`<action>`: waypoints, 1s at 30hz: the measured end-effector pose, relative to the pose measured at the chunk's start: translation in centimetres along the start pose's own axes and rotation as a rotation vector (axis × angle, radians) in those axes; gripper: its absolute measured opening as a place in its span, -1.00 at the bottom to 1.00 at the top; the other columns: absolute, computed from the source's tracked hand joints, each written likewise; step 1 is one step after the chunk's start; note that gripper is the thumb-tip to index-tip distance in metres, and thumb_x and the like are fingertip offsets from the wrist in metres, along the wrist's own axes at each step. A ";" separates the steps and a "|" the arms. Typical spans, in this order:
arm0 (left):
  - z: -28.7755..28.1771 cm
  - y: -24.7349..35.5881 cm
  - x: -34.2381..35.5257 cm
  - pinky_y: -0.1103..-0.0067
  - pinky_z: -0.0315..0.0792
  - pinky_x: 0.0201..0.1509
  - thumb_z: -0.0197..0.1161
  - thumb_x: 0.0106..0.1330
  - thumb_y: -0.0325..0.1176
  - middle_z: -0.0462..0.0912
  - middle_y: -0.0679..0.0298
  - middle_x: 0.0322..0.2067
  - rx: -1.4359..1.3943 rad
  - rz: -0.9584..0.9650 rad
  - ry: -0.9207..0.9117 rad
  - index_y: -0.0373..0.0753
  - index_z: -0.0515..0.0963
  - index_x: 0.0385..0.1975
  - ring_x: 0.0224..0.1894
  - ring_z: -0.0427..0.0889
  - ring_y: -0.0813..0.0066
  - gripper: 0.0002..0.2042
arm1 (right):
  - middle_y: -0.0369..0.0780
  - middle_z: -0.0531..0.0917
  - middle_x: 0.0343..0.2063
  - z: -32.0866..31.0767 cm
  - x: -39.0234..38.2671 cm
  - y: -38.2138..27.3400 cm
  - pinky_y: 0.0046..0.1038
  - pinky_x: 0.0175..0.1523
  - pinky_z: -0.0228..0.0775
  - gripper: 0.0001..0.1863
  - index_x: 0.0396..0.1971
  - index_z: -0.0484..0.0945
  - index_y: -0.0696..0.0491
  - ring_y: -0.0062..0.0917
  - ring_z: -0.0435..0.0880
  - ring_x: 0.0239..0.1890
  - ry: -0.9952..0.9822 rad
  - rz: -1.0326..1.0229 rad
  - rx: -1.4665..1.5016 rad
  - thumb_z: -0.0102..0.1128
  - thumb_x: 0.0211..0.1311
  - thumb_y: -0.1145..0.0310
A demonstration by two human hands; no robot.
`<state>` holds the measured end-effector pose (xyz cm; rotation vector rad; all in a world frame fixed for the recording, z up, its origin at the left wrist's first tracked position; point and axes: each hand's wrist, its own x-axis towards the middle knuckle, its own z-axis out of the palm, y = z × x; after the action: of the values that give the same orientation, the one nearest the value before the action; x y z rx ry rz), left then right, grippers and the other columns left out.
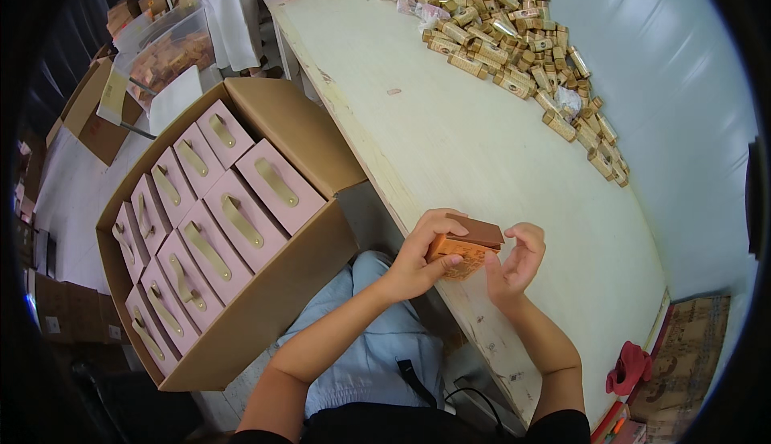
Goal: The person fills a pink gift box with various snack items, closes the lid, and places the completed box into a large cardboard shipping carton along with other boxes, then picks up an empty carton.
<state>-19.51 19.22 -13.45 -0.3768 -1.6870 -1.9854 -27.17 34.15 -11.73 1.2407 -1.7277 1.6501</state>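
Note:
A small box [470, 249], orange with a pattern on its near face and brown on its upper side, is held over the table's near edge. My left hand [423, 257] grips it from the left, thumb across the orange face and fingers behind. A dark gap shows at the box's right end, between the brown and orange parts. Close beside that end is my right hand [514, 267], its fingers bent but apart and nothing held in them. The right thumb is near the box's corner; whether it touches, I cannot tell.
At left, an open cardboard carton [233, 315] holds several pink boxes [241, 215] with beige strap handles. A heap of gold-and-clear cylinders [514, 46] lies on the white table [450, 147] along the wall. Red cloth [629, 368] sits at lower right. Another person [230, 14] stands far left.

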 end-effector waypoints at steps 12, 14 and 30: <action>0.8 -0.3 0.1 0.49 0.25 0.13 0.25 0.01 -0.62 0.35 0.10 -0.01 0.059 0.017 0.166 -0.20 0.39 -0.12 0.06 0.36 0.28 -0.61 | -0.23 0.42 -0.30 0.4 1.0 -1.8 -0.53 -0.09 0.21 -0.61 -0.18 0.36 0.14 -0.58 0.37 -0.25 -0.034 0.259 -0.072 0.26 -0.06 0.59; 0.8 -0.5 0.1 0.50 0.26 0.13 0.24 0.03 -0.62 0.35 0.10 -0.01 0.066 0.017 0.158 -0.20 0.38 -0.12 0.06 0.36 0.29 -0.62 | -0.25 0.43 -0.32 0.2 1.1 -1.7 -0.54 -0.10 0.20 -0.61 -0.18 0.36 0.13 -0.59 0.37 -0.25 -0.050 0.258 -0.084 0.25 -0.05 0.59; 0.9 -0.5 0.0 0.50 0.26 0.12 0.23 0.08 -0.59 0.35 0.09 0.00 0.096 -0.002 0.180 -0.22 0.38 -0.10 0.06 0.37 0.31 -0.64 | -0.23 0.53 -0.43 -0.8 2.2 -0.6 -0.54 -0.34 0.29 -0.75 -0.38 0.56 0.12 -0.48 0.45 -0.39 -0.103 -0.057 -0.221 0.32 -0.16 0.61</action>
<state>-19.94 20.14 -13.70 -0.1572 -1.6604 -1.8711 -27.98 34.30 -9.51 1.2762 -1.8601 1.3426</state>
